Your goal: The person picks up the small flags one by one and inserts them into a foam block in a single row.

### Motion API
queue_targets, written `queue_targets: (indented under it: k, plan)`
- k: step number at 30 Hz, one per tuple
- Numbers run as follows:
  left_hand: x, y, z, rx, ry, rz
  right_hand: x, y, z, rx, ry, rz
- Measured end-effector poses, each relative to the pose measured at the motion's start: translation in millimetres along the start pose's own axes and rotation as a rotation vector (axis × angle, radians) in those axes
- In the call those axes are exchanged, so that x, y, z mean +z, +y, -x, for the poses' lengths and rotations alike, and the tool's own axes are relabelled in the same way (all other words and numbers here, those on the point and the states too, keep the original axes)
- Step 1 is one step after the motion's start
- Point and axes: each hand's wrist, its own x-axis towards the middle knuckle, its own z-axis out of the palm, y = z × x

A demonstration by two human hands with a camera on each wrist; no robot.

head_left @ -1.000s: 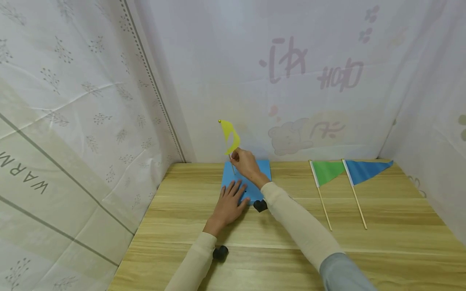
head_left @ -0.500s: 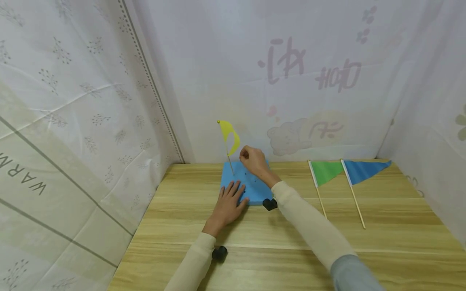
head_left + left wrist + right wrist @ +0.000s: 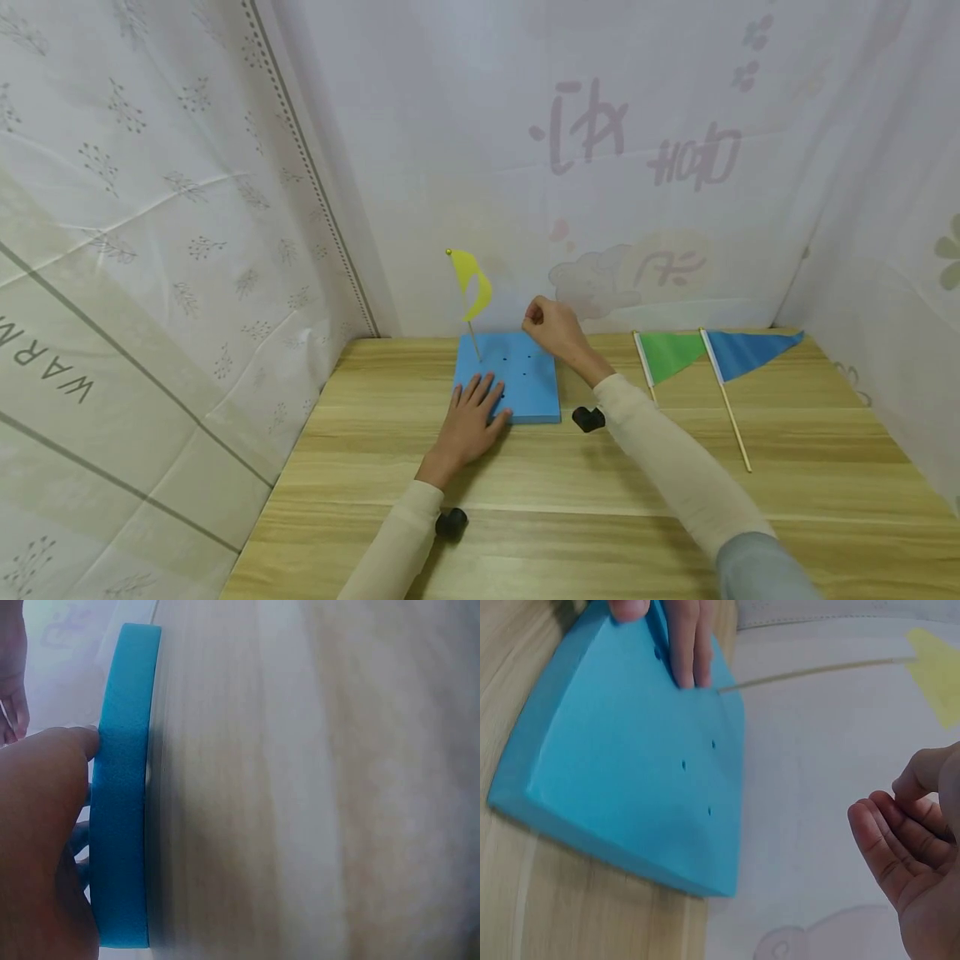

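Head view: patterned white curtain (image 3: pixel 172 333) left of the blue square foam block (image 3: pixel 536 396) carries dark lettering, inverted; "WAR" legible, next letter cut by the frame edge. Pale pinkish writing on the white back curtain (image 3: pixel 450 125), beyond the block, could not be read.

Left hand (image 3: pixel 472 425): palm down on the block's near left part, fingers straight and spread, pressing flat rather than grasping. Left wrist view puts the thumb at the block's near edge.

Right hand (image 3: pixel 562 331): raised beside the block's far right corner, not touching it. Fingers loosely bent, thumb tip near the index finger, grip free (right wrist view shows the inner side of the fingers).

Yellow flag (image 3: pixel 463 271) on a thin wooden stick: stands in the block's far left part, tilted left; small dark holes show in the block's top.

Green triangular pennant (image 3: pixel 671 354) and blue triangular pennant (image 3: pixel 753 352), both on wooden sticks, lie right of the block on the wood-grain table (image 3: pixel 570 517).
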Motion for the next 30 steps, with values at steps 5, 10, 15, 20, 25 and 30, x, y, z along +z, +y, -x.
queue_targets:
  k: [5,10,15,20,25,30]
  plan:
    - [-1.8,1.0,0.3,-0.003,0.000,0.001,-14.4,8.2,4.3,0.008,0.009,-0.015]
    - [-3.0,1.6,0.4,-0.001,0.003,0.004,-25.1,15.5,11.2,0.002,0.012,-0.025]
    - [-2.9,1.7,0.7,0.003,0.010,0.010,-35.0,18.9,17.8,0.007,0.016,-0.039]
    - [-3.1,2.0,0.7,0.005,0.009,0.009,-44.5,22.6,25.2,0.012,0.013,-0.027]
    - [-3.8,2.8,0.8,0.005,0.007,0.003,-55.2,26.1,34.3,0.031,0.024,-0.020]
    - [-3.7,3.1,0.6,0.005,0.003,-0.008,-65.7,34.1,44.4,0.036,0.059,-0.005]
